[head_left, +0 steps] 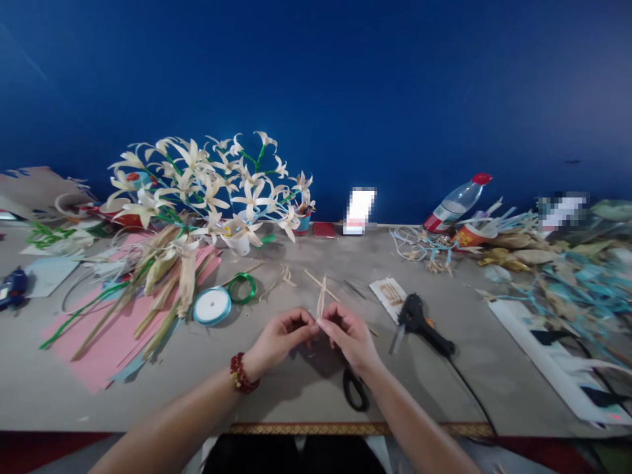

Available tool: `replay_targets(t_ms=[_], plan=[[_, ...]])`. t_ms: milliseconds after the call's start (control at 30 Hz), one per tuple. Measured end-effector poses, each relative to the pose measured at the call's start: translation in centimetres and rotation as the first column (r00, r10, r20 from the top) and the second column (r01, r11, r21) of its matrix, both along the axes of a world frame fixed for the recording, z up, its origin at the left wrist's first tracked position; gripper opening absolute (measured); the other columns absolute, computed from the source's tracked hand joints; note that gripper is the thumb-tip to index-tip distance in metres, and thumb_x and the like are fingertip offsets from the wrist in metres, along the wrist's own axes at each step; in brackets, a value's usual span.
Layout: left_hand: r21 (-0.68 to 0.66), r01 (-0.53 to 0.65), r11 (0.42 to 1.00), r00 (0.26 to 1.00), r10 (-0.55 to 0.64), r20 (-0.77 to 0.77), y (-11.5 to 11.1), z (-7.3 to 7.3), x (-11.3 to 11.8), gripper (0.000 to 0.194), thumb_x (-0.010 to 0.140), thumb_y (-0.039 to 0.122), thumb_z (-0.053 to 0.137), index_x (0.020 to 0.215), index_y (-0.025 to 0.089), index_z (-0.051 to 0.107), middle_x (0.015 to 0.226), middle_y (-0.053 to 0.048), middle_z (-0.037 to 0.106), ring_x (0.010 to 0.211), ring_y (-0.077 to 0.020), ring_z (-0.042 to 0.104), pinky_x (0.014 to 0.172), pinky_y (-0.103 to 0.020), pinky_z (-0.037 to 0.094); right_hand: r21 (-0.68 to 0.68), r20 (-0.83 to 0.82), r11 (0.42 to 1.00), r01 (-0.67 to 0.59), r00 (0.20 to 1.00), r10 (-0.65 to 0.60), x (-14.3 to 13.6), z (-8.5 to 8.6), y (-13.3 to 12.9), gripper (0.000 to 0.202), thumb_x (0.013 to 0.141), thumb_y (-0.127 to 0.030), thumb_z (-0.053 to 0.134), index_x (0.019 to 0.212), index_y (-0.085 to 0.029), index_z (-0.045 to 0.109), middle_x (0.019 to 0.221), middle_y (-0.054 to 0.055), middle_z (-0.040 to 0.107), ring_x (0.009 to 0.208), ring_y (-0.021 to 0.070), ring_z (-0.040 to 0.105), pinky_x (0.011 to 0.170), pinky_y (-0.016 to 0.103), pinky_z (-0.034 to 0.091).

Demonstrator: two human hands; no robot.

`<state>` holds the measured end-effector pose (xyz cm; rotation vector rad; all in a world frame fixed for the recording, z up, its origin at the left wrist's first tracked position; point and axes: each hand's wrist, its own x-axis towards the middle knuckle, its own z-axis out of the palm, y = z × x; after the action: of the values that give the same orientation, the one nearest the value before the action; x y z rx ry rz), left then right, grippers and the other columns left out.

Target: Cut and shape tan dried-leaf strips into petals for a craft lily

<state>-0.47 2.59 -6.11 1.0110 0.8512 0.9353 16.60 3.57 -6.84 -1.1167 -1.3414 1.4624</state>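
Over the middle of the table, my left hand [282,337] and my right hand [351,337] meet with their fingertips pinched together. Between them stands a slim, pale corn-husk petal [322,296], pointing upward and gripped at its lower end by both hands. Partly under my right hand lies a pair of scissors with a black handle loop [363,405]; the blades are hidden. A black glue gun [419,324] rests to the right, near a small white packet [390,293]. Thin husk scraps [288,275] are scattered just beyond my hands.
White husk flowers [251,197] on green stems fill the back left. Pink paper [83,355] bears dried husks; a blue ribbon spool [212,305] and green ribbon roll [253,289] lie alongside. At right are a tilted bottle [457,201], a husk pile [587,276] and a white power strip [543,368].
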Motion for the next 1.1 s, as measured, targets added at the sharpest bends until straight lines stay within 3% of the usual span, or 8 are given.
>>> replay_targets(t_ms=[367,533,600,700,800,900,1000,1100], plan=[[-0.044,0.049,0.998,0.995,-0.045,0.088,0.0,-0.1,-0.1,0.029,0.074,0.040,0.079,0.076,0.015,0.064,0.067,-0.001,0.065,0.058,-0.0099,0.054,0.060,-0.022,0.042,0.014,0.013,1.000,0.019,1.000,-0.019,-0.4,0.0,0.5,0.038,0.079,-0.055,0.067,0.074,-0.019,0.057,0.056,-0.006,0.052,0.046,0.0081,0.043,0.045,0.020,0.037],[-0.022,-0.053,0.998,0.998,0.054,0.023,0.2,-0.7,-0.3,0.030,0.076,0.043,0.076,0.074,0.016,0.064,0.065,0.000,0.064,0.055,-0.0091,0.052,0.058,-0.021,0.040,0.143,0.202,0.989,-0.038,0.979,0.009,1.5,2.3,0.3,0.034,0.090,-0.053,0.054,0.082,-0.020,0.060,0.066,-0.003,0.057,0.053,0.0114,0.050,0.051,0.023,0.041],[0.009,-0.074,0.997,0.997,0.074,0.015,0.5,-0.8,-0.5,0.030,0.077,0.044,0.075,0.076,0.015,0.065,0.070,-0.002,0.067,0.055,-0.0093,0.052,0.058,-0.022,0.040,0.253,0.465,0.958,-0.136,0.885,0.003,3.3,3.4,-0.8,0.030,0.092,-0.048,0.054,0.078,-0.022,0.060,0.066,-0.001,0.060,0.059,0.0148,0.055,0.055,0.025,0.041],[0.026,-0.082,0.996,0.997,0.082,0.014,0.6,-0.8,-0.6,0.030,0.078,0.043,0.074,0.076,0.015,0.066,0.073,-0.004,0.069,0.055,-0.0093,0.052,0.056,-0.022,0.039,0.338,0.807,0.907,-0.251,0.574,-0.141,5.8,3.7,-3.5,0.023,0.081,-0.043,0.070,0.076,-0.024,0.059,0.070,0.000,0.065,0.061,0.0185,0.059,0.055,0.027,0.039],[0.006,-0.081,0.997,0.995,0.080,0.050,0.6,-0.7,-0.6,0.028,0.078,0.041,0.074,0.075,0.015,0.064,0.074,-0.004,0.069,0.056,-0.0093,0.053,0.056,-0.022,0.039,0.306,0.916,0.888,-0.343,0.361,-0.176,7.1,2.3,-6.2,0.019,0.075,-0.036,0.074,0.083,-0.025,0.061,0.078,0.002,0.069,0.067,0.0224,0.066,0.057,0.027,0.042],[-0.034,-0.076,0.997,0.991,0.079,0.105,0.6,-0.7,-0.5,0.029,0.077,0.040,0.075,0.073,0.015,0.062,0.072,-0.004,0.069,0.054,-0.0093,0.053,0.057,-0.023,0.040,0.286,0.942,0.892,-0.349,0.271,-0.196,7.4,0.9,-7.6,0.008,0.077,-0.026,0.067,0.084,-0.023,0.062,0.080,0.005,0.071,0.069,0.0231,0.069,0.059,0.028,0.044],[-0.050,-0.075,0.996,0.990,0.080,0.119,0.5,-0.5,-0.5,0.031,0.075,0.041,0.077,0.069,0.015,0.059,0.069,-0.004,0.068,0.052,-0.0094,0.053,0.056,-0.023,0.041,0.264,0.935,0.938,-0.225,0.298,-0.192,7.6,0.4,-7.3,0.002,0.076,-0.022,0.062,0.078,-0.023,0.062,0.072,0.004,0.071,0.063,0.0226,0.068,0.055,0.028,0.043],[-0.029,-0.087,0.996,0.991,0.089,0.097,0.5,-0.2,-0.5,0.033,0.076,0.042,0.076,0.068,0.015,0.059,0.067,-0.003,0.068,0.051,-0.0093,0.053,0.056,-0.023,0.041,0.137,0.812,0.990,-0.031,0.576,-0.094,8.0,0.2,-6.1,0.009,0.078,-0.032,0.061,0.079,-0.024,0.060,0.068,0.003,0.070,0.054,0.0198,0.065,0.049,0.027,0.042]])
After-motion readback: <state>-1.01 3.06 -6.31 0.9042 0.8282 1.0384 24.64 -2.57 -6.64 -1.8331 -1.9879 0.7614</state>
